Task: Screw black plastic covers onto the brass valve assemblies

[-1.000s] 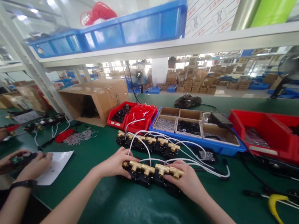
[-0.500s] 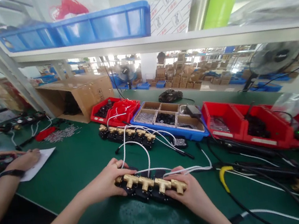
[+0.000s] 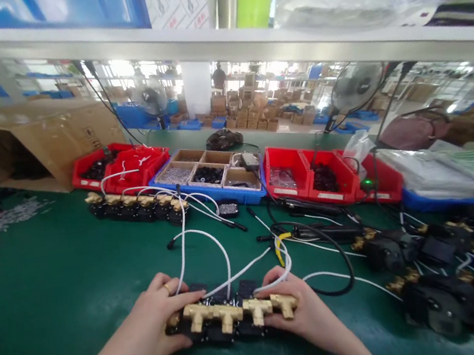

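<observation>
A black valve assembly with a row of brass T-fittings [image 3: 227, 316] lies across the front of the green table, white cables rising from its back. Its left end is gripped by my left hand [image 3: 162, 315], fingers over the top and thumb in front. My right hand [image 3: 296, 306] holds the right end the same way. Behind it, to the left, sits a second brass-fitted assembly [image 3: 138, 208] with white cables running over it. A loose white cable [image 3: 217, 240] arches up between the two assemblies.
Red bins [image 3: 331, 177] and a blue divided tray [image 3: 230, 193] of small parts line the back. At the left stands a cardboard box [image 3: 63, 133]. Several black units with brass fittings [image 3: 441, 301] and cables crowd the right. A shelf [image 3: 197, 37] spans overhead.
The view has swung to the right, showing more black units there. The neighbouring person's hands have left the view. Both my hands still hold the assembly, which now appears more level.
</observation>
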Available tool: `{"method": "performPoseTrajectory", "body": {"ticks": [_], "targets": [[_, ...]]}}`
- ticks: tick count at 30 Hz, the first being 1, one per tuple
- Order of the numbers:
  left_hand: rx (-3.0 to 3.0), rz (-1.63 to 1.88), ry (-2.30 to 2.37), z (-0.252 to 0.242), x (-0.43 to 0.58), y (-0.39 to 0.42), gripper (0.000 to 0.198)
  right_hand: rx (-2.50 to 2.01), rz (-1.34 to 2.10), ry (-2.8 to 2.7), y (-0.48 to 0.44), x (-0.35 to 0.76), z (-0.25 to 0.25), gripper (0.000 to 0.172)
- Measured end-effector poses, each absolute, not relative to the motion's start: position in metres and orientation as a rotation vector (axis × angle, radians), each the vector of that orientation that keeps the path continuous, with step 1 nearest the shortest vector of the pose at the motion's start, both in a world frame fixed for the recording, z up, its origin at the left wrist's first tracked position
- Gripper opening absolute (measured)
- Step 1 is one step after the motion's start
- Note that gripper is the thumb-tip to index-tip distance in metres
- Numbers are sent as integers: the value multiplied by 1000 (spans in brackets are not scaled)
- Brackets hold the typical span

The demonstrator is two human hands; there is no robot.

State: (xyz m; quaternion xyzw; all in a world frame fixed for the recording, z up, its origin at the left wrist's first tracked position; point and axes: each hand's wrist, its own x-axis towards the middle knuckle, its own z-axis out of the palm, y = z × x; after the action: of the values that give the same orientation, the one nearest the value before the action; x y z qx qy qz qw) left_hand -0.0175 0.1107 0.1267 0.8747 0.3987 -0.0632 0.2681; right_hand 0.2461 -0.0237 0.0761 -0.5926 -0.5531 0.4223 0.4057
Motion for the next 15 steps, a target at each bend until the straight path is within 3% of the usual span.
{"method": "performPoseTrajectory", "body": {"ticks": [8, 15], "targets": [[2394, -185, 1027, 129, 37, 74, 70, -1536, 1033, -1472, -61, 308, 67, 47], [2433, -173, 931, 124, 55, 72, 70, -1586, 951, -1472, -73, 323, 70, 38]]}}
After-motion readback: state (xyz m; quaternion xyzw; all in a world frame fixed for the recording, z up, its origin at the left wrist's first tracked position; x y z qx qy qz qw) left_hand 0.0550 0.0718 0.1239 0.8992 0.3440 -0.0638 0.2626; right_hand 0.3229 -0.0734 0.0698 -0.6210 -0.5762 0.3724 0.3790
